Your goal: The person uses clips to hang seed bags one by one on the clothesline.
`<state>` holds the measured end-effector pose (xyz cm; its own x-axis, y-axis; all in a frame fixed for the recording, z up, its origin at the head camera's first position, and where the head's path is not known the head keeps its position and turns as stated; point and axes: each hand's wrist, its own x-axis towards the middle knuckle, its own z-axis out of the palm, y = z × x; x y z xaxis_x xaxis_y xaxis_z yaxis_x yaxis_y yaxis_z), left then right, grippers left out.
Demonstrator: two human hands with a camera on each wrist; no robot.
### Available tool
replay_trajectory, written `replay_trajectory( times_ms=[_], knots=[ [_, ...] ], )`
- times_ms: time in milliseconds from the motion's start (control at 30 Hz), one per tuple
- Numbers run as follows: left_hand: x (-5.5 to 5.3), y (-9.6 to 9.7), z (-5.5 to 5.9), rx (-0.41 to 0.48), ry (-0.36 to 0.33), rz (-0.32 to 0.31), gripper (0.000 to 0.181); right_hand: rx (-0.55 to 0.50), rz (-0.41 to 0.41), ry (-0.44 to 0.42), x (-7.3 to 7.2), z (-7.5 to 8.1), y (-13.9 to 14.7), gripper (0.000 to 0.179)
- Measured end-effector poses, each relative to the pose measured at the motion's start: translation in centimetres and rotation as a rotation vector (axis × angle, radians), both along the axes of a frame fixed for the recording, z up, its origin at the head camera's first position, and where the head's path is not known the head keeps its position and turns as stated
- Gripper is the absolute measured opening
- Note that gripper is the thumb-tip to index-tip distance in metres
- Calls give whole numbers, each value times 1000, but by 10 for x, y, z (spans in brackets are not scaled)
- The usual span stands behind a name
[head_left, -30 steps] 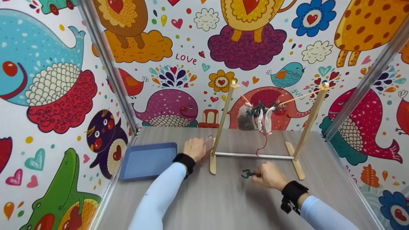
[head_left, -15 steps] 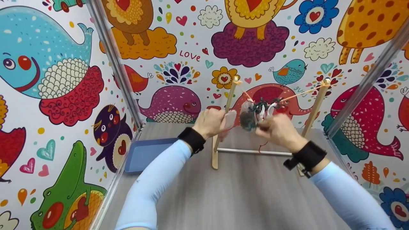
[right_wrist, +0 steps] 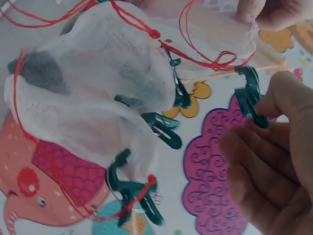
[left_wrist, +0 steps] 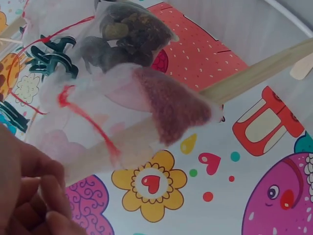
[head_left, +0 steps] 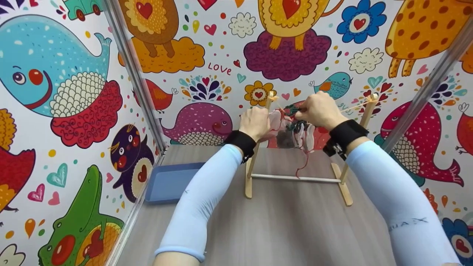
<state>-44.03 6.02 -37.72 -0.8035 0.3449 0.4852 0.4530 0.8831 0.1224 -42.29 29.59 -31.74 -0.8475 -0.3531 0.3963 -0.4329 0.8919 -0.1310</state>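
Note:
At the left post of a small wooden rack (head_left: pixel 365 114), my left hand (head_left: pixel 255 123) pinches the top edge of a white mesh drawstring bag (left_wrist: pixel 178 105) with dark red bits inside. Between thumb and fingers, my right hand (head_left: pixel 320 111) pinches a dark green clip (right_wrist: pixel 250 93). This clip is at the orange cord (right_wrist: pixel 215 76) beside the bag's edge; whether its jaws have closed on either, I cannot tell. Other mesh bags (right_wrist: pixel 93 112) with red drawstrings hang along the cord, held by several green clips (right_wrist: pixel 164 131). One has dark lumps inside.
A blue tray (head_left: pixel 155 184) lies on the left of the grey table (head_left: pixel 295 229). Low on the rack a white rod (head_left: pixel 281 178) joins the posts, with a red string (head_left: pixel 306 162) dangling to it. Patterned walls stand behind and on both sides.
Both hands have risen from near the tabletop to the cord. My left hand has lifted the bag to the left post; my right hand has brought the clip up beside it.

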Motion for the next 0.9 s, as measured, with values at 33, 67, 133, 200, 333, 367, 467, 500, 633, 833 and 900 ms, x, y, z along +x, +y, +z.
replay_trajectory(
  times_ms=[33,67,133,200,333,367,467,500,633,833,900],
  knots=[
    [0,1,-1,-12,-11,9,28,-5,8,-39,-4,-2,-1,24],
    [0,2,-3,-22,-21,17,29,-13,16,-72,-6,-4,-2,20],
    [1,5,-5,-27,-43,22,30,-23,30,-111,-11,-7,-3,17],
    [2,8,-6,-23,-49,22,30,-23,47,-125,-14,-10,-5,17],
    [2,16,-5,-7,-46,9,28,-22,101,-134,-18,-15,-7,15],
    [1,17,-5,-1,-43,5,28,-26,113,-139,-18,-16,-8,14],
    [0,20,-6,27,-43,-11,29,-40,135,-133,-17,-20,-8,15],
    [0,21,-6,42,-45,-16,29,-45,137,-120,-17,-21,-8,16],
    [-1,18,-10,131,-70,-49,32,-60,116,-37,-14,-33,-5,20],
    [5,3,-25,281,-65,-122,27,-91,66,275,13,-65,-8,29],
    [9,-8,-32,338,-43,-148,22,-128,88,403,26,-82,-8,25]
  ],
)
